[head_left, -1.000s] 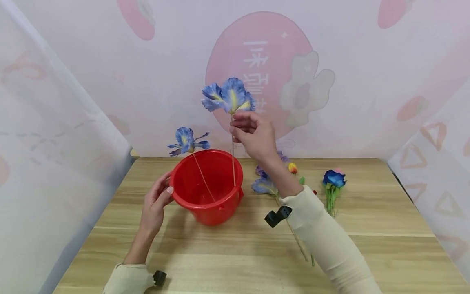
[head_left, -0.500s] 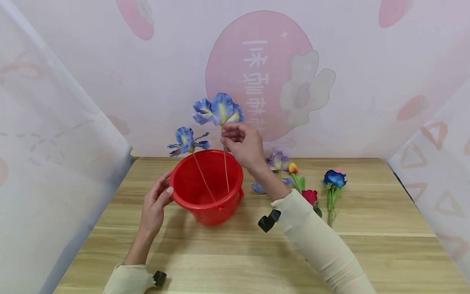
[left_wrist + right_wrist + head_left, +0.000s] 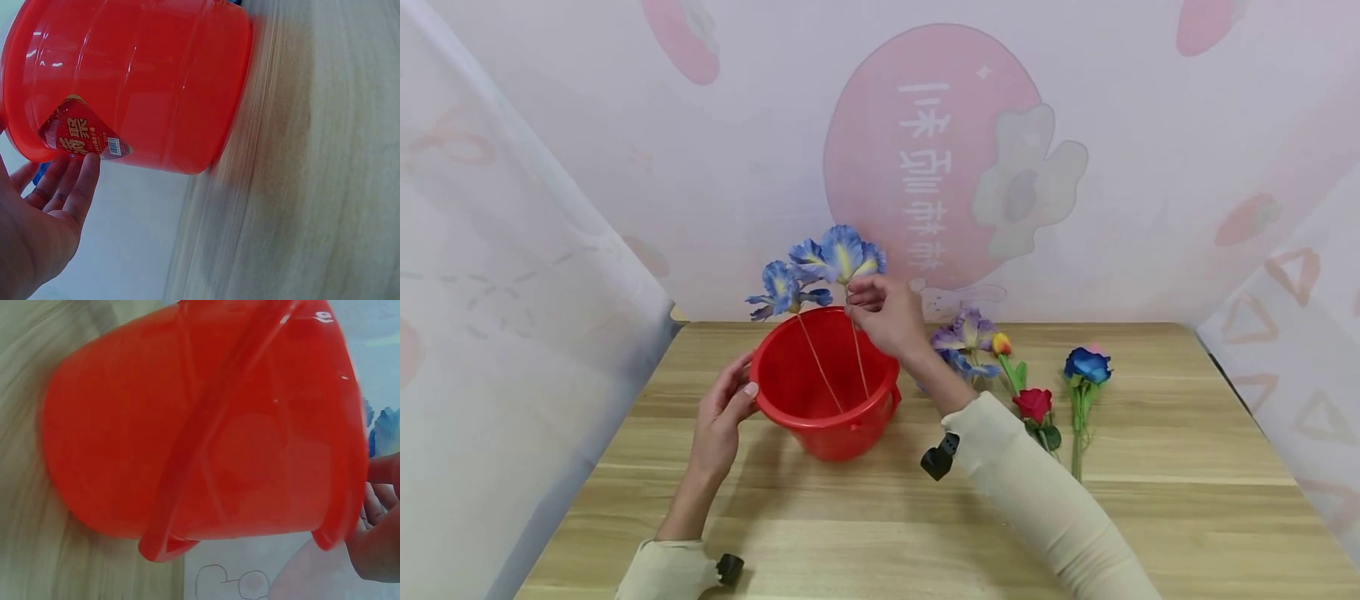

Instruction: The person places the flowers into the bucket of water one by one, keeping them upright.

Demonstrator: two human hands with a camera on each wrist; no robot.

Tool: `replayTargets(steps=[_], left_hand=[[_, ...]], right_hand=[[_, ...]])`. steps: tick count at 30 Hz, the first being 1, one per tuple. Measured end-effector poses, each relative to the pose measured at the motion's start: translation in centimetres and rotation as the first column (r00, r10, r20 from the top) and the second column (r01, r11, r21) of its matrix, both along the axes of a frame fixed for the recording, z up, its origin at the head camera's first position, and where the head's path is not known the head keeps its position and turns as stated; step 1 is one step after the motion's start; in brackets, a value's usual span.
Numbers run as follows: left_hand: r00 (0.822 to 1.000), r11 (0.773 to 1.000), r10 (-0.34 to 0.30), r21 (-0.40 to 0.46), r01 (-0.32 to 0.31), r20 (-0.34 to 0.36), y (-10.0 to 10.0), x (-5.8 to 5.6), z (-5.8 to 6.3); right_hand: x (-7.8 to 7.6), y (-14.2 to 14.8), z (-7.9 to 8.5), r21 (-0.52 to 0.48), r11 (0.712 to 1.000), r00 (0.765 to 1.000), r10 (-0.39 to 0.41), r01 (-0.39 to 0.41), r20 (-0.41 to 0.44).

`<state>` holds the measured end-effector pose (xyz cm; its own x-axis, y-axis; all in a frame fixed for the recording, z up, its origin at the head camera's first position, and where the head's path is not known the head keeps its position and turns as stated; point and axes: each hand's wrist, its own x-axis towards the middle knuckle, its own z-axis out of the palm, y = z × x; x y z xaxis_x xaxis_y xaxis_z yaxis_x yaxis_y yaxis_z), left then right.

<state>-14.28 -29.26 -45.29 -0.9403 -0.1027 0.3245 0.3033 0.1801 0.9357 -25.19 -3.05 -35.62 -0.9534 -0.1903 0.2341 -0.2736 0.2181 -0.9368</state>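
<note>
Fingers of the right hand (image 3: 891, 318) are pinching a ruffled blue-and-yellow iris-like flower (image 3: 841, 252) high on its thin stem (image 3: 859, 360), tip inside the round red plastic bucket (image 3: 835, 442) the left hand (image 3: 718, 421) grips, so I'd just ease it down gently.

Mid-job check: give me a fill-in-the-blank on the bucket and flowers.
The right hand pinches a blue iris by its ____.
The bucket the left hand touches is coloured ____.
Counting the one held, ____ irises reach into the bucket.
In the head view, the rightmost rose is ____.

Missing: stem; red; two; blue.
</note>
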Motion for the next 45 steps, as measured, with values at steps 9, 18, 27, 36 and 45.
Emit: replayTargets(steps=[9,18,27,36,45], left_hand=[[1.000,1.000,-0.001,0.005,0.001,-0.002,0.1,-0.1,-0.1],[1.000,1.000,0.004,-0.001,-0.004,0.001,0.2,0.0,-0.1],[1.000,1.000,-0.001,-0.018,0.001,-0.004,0.4,-0.4,-0.3],[1.000,1.000,-0.002,-0.019,0.002,-0.002,0.5,-0.6,-0.4],[1.000,1.000,-0.001,-0.015,0.001,-0.002,0.3,-0.5,-0.3]], right_hand=[[0.2,-0.6,-0.5,0.042,0.999,0.999,0.020,-0.021,0.034],[-0.4,-1.0,-0.7,0.159,0.987,0.999,0.014,-0.019,0.034],[0.6,0.4,-0.1,0.218,0.974,0.996,0.050,-0.067,0.080],[1.7,2.6,0.3,0.142,0.986,0.993,0.072,-0.085,0.095],[2.4,5.7,0.5,0.084,0.995,0.997,0.046,-0.050,0.055]])
